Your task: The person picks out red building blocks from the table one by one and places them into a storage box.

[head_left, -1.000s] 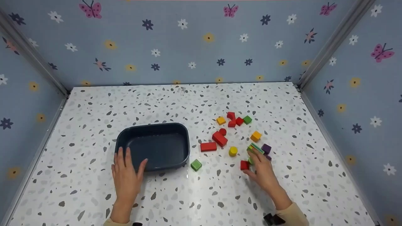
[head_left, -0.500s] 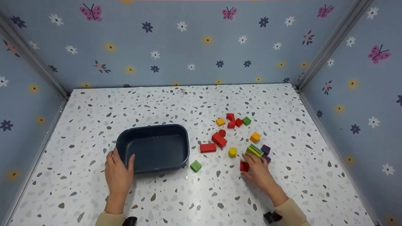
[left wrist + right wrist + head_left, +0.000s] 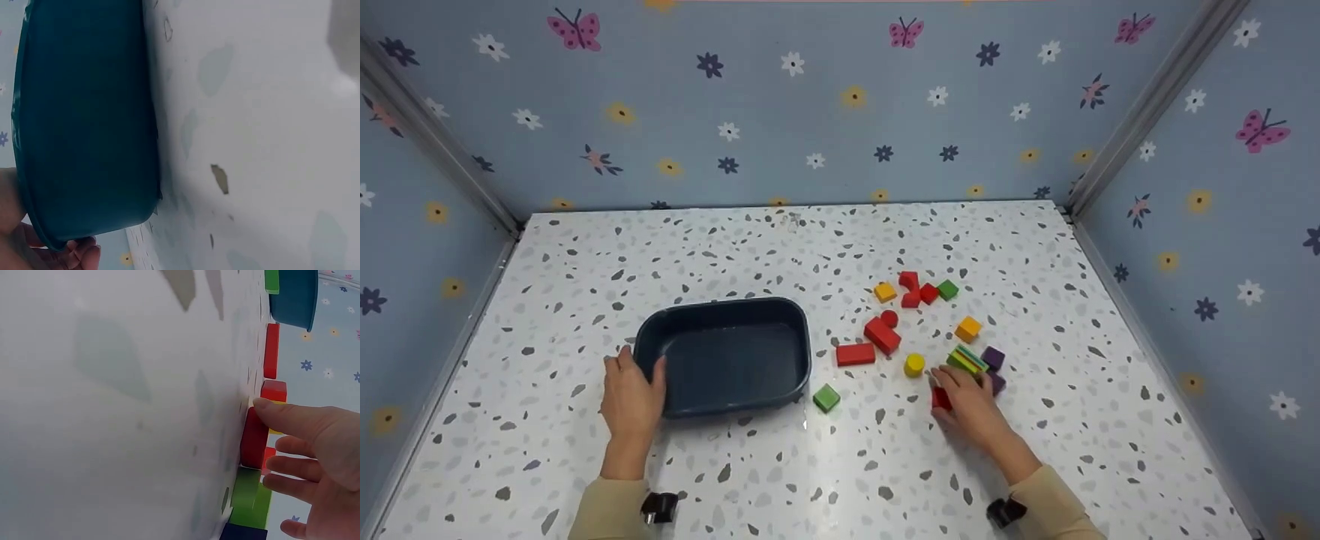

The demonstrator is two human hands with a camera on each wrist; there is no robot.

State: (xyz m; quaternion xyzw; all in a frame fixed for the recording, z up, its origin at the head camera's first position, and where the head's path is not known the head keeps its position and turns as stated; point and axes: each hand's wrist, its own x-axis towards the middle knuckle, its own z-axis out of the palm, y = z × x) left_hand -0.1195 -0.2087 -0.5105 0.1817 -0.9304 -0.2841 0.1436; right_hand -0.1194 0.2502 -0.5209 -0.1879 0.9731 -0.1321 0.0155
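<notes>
My left hand (image 3: 631,397) grips the left wall of a dark blue plastic tub (image 3: 808,360), thumb at the rim and fingers outside. In the left wrist view, the fingertips (image 3: 84,256) curl under the rim of the tub (image 3: 84,124). My right hand (image 3: 979,411) reaches over a red block (image 3: 941,399). The right wrist view has its thumb touching one end of the red block (image 3: 254,439), with the other fingers loosely bent above it. Green blocks (image 3: 247,498) lie beside it, and a striped green block (image 3: 967,360) sits just beyond the knuckles.
Scattered right of the tub are red blocks (image 3: 856,355), a yellow cylinder (image 3: 914,365), orange cubes (image 3: 968,329), purple cubes (image 3: 993,358) and a lone green block (image 3: 826,398). Flower-patterned blue walls (image 3: 840,112) enclose the speckled white table (image 3: 720,255).
My left hand has slid from over the tub's front left corner to its left side and closed on the wall. My right hand has drawn slightly back from the striped block, onto the red block.
</notes>
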